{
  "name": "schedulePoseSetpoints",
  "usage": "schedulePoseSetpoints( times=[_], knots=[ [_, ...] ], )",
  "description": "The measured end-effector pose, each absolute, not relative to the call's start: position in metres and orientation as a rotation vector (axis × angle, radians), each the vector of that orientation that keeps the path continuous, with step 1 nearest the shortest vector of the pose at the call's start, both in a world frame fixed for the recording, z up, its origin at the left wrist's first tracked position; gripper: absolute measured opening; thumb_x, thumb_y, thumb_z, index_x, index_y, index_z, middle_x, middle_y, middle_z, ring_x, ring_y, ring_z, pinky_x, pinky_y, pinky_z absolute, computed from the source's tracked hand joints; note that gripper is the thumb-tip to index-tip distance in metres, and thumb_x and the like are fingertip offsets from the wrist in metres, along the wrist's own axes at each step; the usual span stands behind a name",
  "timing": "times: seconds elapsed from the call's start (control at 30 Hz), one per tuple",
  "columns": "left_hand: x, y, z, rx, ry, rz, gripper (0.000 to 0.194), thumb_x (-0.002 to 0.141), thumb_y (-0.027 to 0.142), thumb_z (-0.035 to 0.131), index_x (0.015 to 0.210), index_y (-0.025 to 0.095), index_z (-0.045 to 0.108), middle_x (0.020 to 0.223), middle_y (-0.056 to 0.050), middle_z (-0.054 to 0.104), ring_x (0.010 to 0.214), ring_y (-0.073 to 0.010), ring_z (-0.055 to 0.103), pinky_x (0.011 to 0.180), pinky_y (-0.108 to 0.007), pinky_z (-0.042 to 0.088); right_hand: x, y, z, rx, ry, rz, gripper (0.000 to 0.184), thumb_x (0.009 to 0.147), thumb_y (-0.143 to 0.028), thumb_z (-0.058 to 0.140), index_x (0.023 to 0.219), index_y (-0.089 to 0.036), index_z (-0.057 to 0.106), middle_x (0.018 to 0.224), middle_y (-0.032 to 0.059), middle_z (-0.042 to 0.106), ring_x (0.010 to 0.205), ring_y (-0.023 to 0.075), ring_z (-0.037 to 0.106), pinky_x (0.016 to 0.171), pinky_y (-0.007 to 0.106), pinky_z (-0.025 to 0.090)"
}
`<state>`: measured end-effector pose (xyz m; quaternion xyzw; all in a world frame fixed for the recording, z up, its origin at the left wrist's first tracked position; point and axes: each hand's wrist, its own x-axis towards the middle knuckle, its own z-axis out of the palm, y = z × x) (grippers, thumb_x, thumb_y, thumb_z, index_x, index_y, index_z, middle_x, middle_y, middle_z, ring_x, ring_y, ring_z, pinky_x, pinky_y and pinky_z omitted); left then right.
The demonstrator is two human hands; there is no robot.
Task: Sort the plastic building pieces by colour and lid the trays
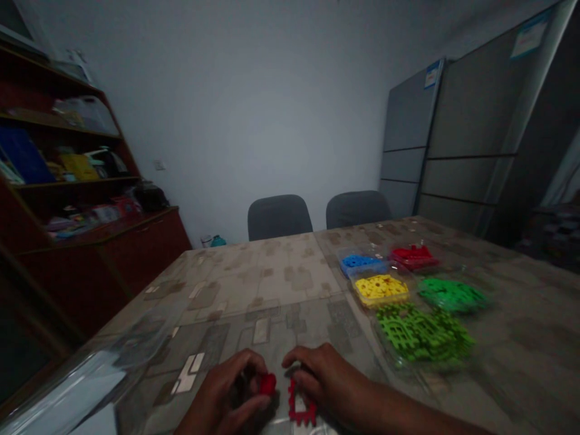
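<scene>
Red frame (302, 417) | at R hand (333, 376) | red pc (268, 384) in L hand (226, 389)

Left hand (226, 396), one piece (267, 384) in it; right hand (335, 380) beside, fingers at frame piece (310, 417). Both at table (276, 287) near side. Tubs (410, 284) clustered right, papers (86, 393) near left. Chairs (280, 219) behind table, wall (272, 109) behind them. Shelf cabinet (145, 241) far left.

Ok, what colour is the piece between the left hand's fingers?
Red; the piece in the left hand shows best in the head view.
</scene>
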<state>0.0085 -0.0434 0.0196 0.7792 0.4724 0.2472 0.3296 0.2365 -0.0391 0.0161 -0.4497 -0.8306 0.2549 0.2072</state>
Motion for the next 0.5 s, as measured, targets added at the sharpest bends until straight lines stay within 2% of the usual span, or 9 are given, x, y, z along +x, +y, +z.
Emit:
schedulePoseSetpoints(
  times=[0.13,0.2,0.37,0.5],
  knots=[
    [0.020,-0.040,-0.005,1.657,1.059,0.768,0.030,0.070,0.040,0.071,0.080,0.022,0.050,0.065,0.005,0.052,0.058,-0.0121,0.044,0.053,-0.025,0.034,0.239,-0.049,0.020,-1.070,-2.363,0.843,0.040,0.084,-0.016,0.058,0.124,-0.022,0.059,0.096,0.0072,0.075,0.086,0.0205,0.068,0.073,0.026,0.050],
    [0.026,-0.039,-0.015,1.508,0.968,0.795,0.038,0.067,0.045,0.075,0.078,0.022,0.046,0.065,0.005,0.051,0.055,-0.0095,0.040,0.051,-0.023,0.030,0.239,-0.050,0.018,-1.009,-2.428,0.838,0.035,0.083,-0.017,0.060,0.118,-0.021,0.061,0.097,0.0068,0.075,0.082,0.0196,0.069,0.070,0.024,0.050],
    [0.037,-0.040,-0.015,1.417,0.902,0.822,0.043,0.065,0.048,0.078,0.081,0.021,0.048,0.073,0.000,0.059,0.059,-0.0099,0.045,0.054,-0.024,0.032,0.247,-0.053,0.016,-1.053,-2.547,0.558,0.015,0.080,-0.016,0.062,0.094,-0.018,0.067,0.082,0.0059,0.075,0.068,0.0182,0.068,0.057,0.022,0.045],
    [0.038,-0.042,-0.010,1.436,0.970,0.848,0.042,0.070,0.056,0.071,0.088,0.022,0.054,0.082,-0.004,0.062,0.063,-0.0124,0.048,0.055,-0.025,0.034,0.288,-0.042,0.038,-1.126,-2.413,0.391,0.014,0.085,-0.016,0.053,0.090,-0.021,0.065,0.078,0.0014,0.073,0.062,0.0125,0.063,0.055,0.020,0.042]
  ],
)
